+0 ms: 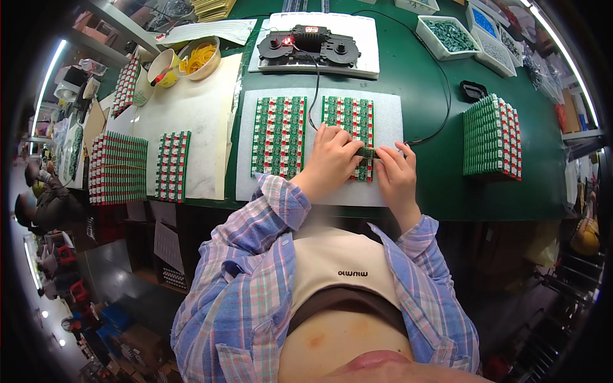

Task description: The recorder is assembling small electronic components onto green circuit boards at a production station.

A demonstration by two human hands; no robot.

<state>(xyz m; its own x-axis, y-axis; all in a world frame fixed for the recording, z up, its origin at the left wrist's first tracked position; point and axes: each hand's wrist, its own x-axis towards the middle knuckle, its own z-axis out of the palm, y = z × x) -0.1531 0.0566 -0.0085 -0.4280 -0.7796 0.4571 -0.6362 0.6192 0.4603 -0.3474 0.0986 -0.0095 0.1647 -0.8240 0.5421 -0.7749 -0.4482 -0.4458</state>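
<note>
Two green circuit board panels with white and red parts lie side by side on a pale foam mat [383,195]: a left panel [279,137] and a right panel [348,110]. Both my hands are over the lower half of the right panel. My left hand [331,159] is closed, its thumb and fingers pinching the left end of a small dark green circuit board [366,153]. At the other end, my right hand [397,172] pinches it with closed fingertips. Part of the right panel is hidden under my left hand.
Stacked board panels [491,139] stand at right; a banded stack [118,167] and a smaller stack [172,166] at left. Beyond the mat sits a black two-disc device [310,46]; its black cable [449,86] loops toward my right hand. Part trays [448,38] lie far right.
</note>
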